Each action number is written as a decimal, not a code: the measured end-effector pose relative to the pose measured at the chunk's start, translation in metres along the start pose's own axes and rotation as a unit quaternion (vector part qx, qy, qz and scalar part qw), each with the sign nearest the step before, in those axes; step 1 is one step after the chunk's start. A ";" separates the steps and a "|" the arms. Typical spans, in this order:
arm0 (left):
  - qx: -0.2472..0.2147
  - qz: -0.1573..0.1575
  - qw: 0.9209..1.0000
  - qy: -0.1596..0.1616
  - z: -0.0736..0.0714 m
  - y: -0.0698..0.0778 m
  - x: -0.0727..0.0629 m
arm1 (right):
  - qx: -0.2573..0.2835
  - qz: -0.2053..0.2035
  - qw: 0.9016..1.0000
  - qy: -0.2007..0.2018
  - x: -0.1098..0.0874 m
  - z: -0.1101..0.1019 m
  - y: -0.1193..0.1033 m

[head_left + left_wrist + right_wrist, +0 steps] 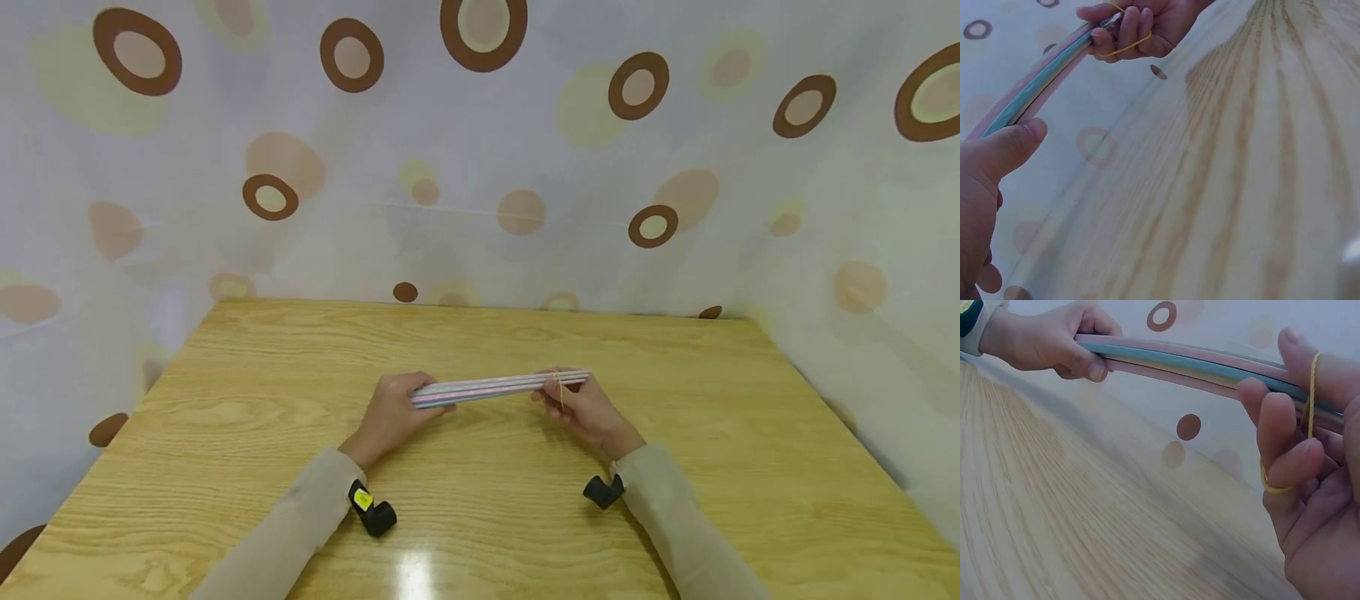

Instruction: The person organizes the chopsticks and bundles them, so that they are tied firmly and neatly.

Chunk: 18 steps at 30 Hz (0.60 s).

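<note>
A bundle of long, thin pink, teal and pale sticks (pixel 487 387) spans the gap between both hands, above the table. My left hand (pixel 393 412) grips its left end, the thumb lying along the near side in the left wrist view. At the other end my right hand (pixel 588 408) holds the bundle between thumb and fingers. A yellow rubber band (pixel 1312 394) is looped round fingers of the right hand and passes across the bundle near that end. Whether the band circles the whole bundle is hidden by the fingers. The exact kind of stick cannot be told.
Below the hands lies a wood-grain table (pixel 480 492). Behind it and along its sides hangs a pale curtain (pixel 465 167) with brown rings and spots. Small black cameras (pixel 375 512) sit at both wrists, over light sleeves (pixel 288 525).
</note>
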State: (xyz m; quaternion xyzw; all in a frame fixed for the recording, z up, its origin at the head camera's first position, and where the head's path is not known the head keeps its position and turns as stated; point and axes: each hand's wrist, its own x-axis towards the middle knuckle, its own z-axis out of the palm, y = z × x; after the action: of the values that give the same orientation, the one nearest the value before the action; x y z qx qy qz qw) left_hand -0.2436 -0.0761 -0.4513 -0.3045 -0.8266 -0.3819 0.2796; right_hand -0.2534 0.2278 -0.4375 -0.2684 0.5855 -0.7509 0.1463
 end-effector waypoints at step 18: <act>-0.038 -0.070 0.997 -0.001 0.006 0.004 -0.002 | 0.064 0.038 0.993 0.089 0.001 0.014 -0.004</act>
State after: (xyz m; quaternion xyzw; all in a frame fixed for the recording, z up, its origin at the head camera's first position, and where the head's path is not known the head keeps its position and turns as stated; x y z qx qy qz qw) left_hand -0.2407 -0.0700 -0.4541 -0.2563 -0.8312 -0.4311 0.2397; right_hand -0.2459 0.2171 -0.4310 -0.1684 0.5568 -0.8015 0.1387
